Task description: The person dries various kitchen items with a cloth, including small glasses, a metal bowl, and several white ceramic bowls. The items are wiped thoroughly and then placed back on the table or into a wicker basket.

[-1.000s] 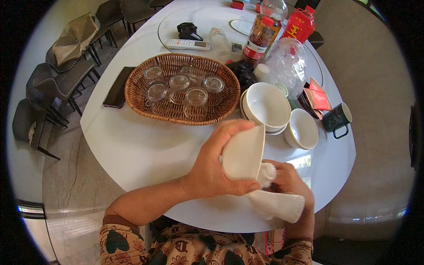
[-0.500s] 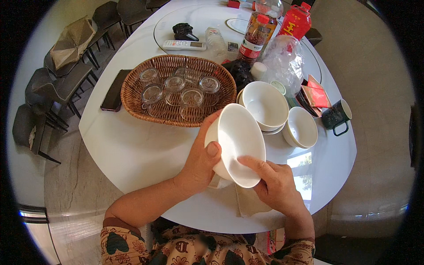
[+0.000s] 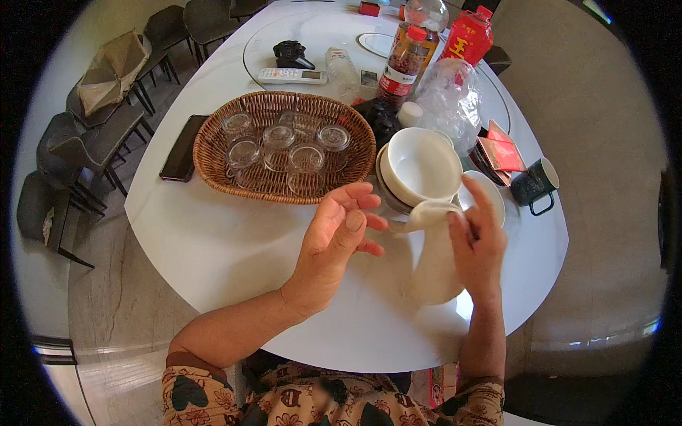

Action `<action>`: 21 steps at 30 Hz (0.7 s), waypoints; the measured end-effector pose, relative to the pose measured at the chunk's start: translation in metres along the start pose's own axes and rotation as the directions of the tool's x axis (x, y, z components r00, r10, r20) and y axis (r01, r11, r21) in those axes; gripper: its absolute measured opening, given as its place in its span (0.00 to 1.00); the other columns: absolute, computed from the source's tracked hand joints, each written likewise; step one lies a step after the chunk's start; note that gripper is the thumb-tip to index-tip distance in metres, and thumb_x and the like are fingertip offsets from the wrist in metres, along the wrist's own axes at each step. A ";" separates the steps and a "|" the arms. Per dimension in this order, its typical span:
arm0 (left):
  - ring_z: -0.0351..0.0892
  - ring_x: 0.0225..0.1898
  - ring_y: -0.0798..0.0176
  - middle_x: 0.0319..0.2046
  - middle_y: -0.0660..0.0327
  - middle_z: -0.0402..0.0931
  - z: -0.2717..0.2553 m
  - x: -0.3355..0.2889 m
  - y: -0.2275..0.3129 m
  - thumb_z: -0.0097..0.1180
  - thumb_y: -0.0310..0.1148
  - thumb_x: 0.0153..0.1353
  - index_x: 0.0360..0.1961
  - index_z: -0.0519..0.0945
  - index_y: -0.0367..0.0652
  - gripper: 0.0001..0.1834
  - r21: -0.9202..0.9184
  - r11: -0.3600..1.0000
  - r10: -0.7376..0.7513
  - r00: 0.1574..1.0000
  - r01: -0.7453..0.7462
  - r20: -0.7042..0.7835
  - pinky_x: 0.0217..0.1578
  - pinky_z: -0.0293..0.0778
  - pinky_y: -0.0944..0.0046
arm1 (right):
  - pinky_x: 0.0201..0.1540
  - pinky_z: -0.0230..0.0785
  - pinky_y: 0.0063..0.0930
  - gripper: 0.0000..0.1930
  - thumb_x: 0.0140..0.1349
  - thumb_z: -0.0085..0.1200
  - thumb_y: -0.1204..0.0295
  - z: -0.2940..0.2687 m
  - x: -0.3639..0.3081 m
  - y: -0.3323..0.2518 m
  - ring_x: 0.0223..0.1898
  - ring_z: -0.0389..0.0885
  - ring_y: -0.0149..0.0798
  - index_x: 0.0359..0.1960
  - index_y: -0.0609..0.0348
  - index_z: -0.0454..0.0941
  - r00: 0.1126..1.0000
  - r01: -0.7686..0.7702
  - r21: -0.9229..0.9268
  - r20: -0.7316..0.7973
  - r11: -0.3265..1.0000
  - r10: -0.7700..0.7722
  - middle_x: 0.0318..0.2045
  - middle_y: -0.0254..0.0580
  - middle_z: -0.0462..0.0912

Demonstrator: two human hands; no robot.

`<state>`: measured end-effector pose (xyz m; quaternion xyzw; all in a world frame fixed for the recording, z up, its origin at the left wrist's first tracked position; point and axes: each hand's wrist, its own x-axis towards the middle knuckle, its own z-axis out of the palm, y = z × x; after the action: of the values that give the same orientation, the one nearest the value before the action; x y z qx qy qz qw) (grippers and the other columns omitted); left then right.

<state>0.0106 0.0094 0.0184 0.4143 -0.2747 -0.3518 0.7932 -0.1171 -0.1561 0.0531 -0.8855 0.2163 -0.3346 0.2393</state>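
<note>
My left hand (image 3: 337,238) is raised over the table, empty, its fingers apart and curved. In my right hand (image 3: 482,245) a beige cloth (image 3: 437,266) hangs pinched between thumb and fingers, blurred by motion. Just behind the cloth stands a stack of white bowls (image 3: 425,165), the top one facing up. Another white bowl (image 3: 496,200) sits right of the stack, partly hidden by my right hand. Near my left fingertips is the front rim of an oval brown wicker basket (image 3: 249,190), which holds several upturned clear glasses (image 3: 307,160).
A black phone (image 3: 183,150) lies left of the basket. Behind it are a white remote control (image 3: 293,75) and an empty clear bottle (image 3: 343,71). Red-capped bottles (image 3: 401,67) and a crumpled plastic bag (image 3: 449,99) stand behind the bowls. A dark mug (image 3: 534,183) lies on its side at right.
The white bowl that both hands held has left them; the stack now shows an extra rim. My left hand has opened. My right hand has lifted the cloth up and right.
</note>
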 end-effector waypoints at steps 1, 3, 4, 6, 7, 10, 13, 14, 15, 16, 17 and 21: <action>0.70 0.47 0.63 0.51 0.59 0.66 0.001 0.000 0.001 0.47 0.55 0.63 0.56 0.63 0.44 0.30 -0.014 1.000 -0.011 1.000 0.011 0.010 0.41 0.72 0.60 | 0.22 0.60 0.21 0.12 0.57 0.55 0.79 -0.005 0.000 0.001 0.17 0.64 0.27 0.43 0.60 0.76 0.997 0.033 0.033 -0.077 0.999 -0.031 0.14 0.35 0.68; 0.72 0.42 0.65 0.46 0.60 0.69 -0.002 0.000 0.000 0.47 0.48 0.65 0.53 0.66 0.43 0.23 -0.008 0.999 -0.042 0.997 0.043 0.058 0.37 0.72 0.63 | 0.21 0.60 0.22 0.06 0.56 0.56 0.78 -0.018 0.001 0.012 0.17 0.65 0.26 0.36 0.61 0.78 0.995 0.096 0.069 -0.048 0.993 -0.093 0.14 0.35 0.68; 0.73 0.40 0.66 0.44 0.60 0.71 -0.002 -0.001 -0.001 0.47 0.45 0.67 0.51 0.68 0.43 0.19 -0.008 0.998 -0.063 0.994 0.064 0.087 0.36 0.72 0.65 | 0.21 0.60 0.23 0.03 0.56 0.57 0.77 -0.023 0.000 0.016 0.17 0.66 0.26 0.32 0.62 0.79 0.992 0.121 0.081 -0.035 0.989 -0.119 0.14 0.35 0.69; 0.73 0.36 0.68 0.39 0.61 0.73 0.001 -0.003 -0.003 0.48 0.40 0.66 0.47 0.70 0.42 0.14 0.022 0.995 -0.099 0.990 0.097 0.105 0.34 0.72 0.67 | 0.21 0.61 0.24 0.06 0.53 0.60 0.75 -0.030 0.001 0.013 0.17 0.69 0.29 0.23 0.63 0.77 0.987 0.113 0.192 0.091 0.975 -0.132 0.16 0.37 0.72; 0.74 0.34 0.69 0.37 0.61 0.74 0.000 -0.005 -0.003 0.49 0.37 0.66 0.45 0.71 0.41 0.12 0.042 0.993 -0.115 0.988 0.111 0.104 0.33 0.72 0.68 | 0.21 0.61 0.25 0.06 0.52 0.61 0.75 -0.035 0.003 0.010 0.16 0.69 0.30 0.23 0.63 0.77 0.969 0.121 0.175 0.191 0.977 -0.154 0.16 0.38 0.72; 0.74 0.31 0.70 0.33 0.62 0.75 0.001 -0.006 -0.005 0.52 0.33 0.65 0.41 0.73 0.40 0.08 0.014 0.990 -0.138 0.983 0.137 0.121 0.32 0.72 0.69 | 0.23 0.63 0.27 0.09 0.46 0.65 0.76 -0.042 0.006 0.014 0.18 0.72 0.37 0.23 0.63 0.74 0.980 0.119 -0.104 0.175 0.987 -0.100 0.21 0.41 0.74; 0.74 0.30 0.71 0.31 0.63 0.75 0.003 -0.005 -0.005 0.53 0.31 0.64 0.39 0.73 0.41 0.07 0.050 0.985 -0.173 0.978 0.168 0.118 0.31 0.73 0.69 | 0.30 0.70 0.33 0.08 0.47 0.63 0.75 -0.037 0.009 0.018 0.25 0.78 0.44 0.26 0.62 0.76 0.994 -0.041 -0.278 -0.107 0.960 0.011 0.27 0.43 0.78; 0.74 0.30 0.71 0.31 0.63 0.75 0.003 -0.005 -0.006 0.53 0.30 0.63 0.39 0.73 0.41 0.06 0.048 0.985 -0.169 0.978 0.164 0.122 0.30 0.73 0.69 | 0.31 0.70 0.34 0.07 0.49 0.62 0.74 -0.034 0.008 0.024 0.27 0.79 0.46 0.26 0.62 0.77 0.997 -0.032 -0.321 -0.079 0.946 0.007 0.28 0.43 0.78; 0.74 0.30 0.71 0.31 0.63 0.75 0.002 -0.005 -0.007 0.53 0.30 0.63 0.39 0.73 0.41 0.06 0.045 0.986 -0.165 0.978 0.161 0.125 0.30 0.73 0.69 | 0.32 0.71 0.35 0.07 0.51 0.61 0.72 -0.029 0.006 0.031 0.28 0.79 0.47 0.27 0.61 0.77 0.999 -0.023 -0.364 -0.050 0.931 0.005 0.29 0.43 0.79; 0.74 0.30 0.71 0.30 0.63 0.75 0.002 -0.006 -0.007 0.53 0.30 0.63 0.39 0.73 0.41 0.06 0.043 0.987 -0.162 0.978 0.157 0.129 0.30 0.73 0.69 | 0.34 0.72 0.36 0.06 0.53 0.60 0.71 -0.026 0.005 0.036 0.29 0.80 0.48 0.27 0.61 0.78 1.000 -0.013 -0.405 -0.022 0.914 0.004 0.29 0.43 0.80; 0.74 0.30 0.72 0.31 0.63 0.75 0.002 -0.006 -0.007 0.53 0.30 0.64 0.40 0.73 0.41 0.06 0.051 0.986 -0.163 0.977 0.158 0.137 0.30 0.72 0.71 | 0.34 0.72 0.39 0.08 0.57 0.55 0.67 -0.022 0.004 0.037 0.29 0.80 0.50 0.28 0.59 0.79 0.999 -0.031 -0.419 0.012 0.908 0.039 0.30 0.44 0.80; 0.74 0.31 0.72 0.31 0.63 0.75 0.001 -0.005 -0.005 0.54 0.30 0.63 0.39 0.73 0.41 0.06 0.060 0.984 -0.173 0.977 0.166 0.128 0.31 0.72 0.71 | 0.32 0.72 0.40 0.09 0.58 0.53 0.67 -0.017 0.004 0.042 0.27 0.80 0.50 0.26 0.59 0.79 0.997 0.016 -0.578 0.068 0.816 0.028 0.26 0.44 0.79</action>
<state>0.0049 0.0109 0.0145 0.4312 -0.2993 -0.4382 0.7297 -0.1356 -0.1959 0.0428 -0.9273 0.3015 -0.2198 -0.0319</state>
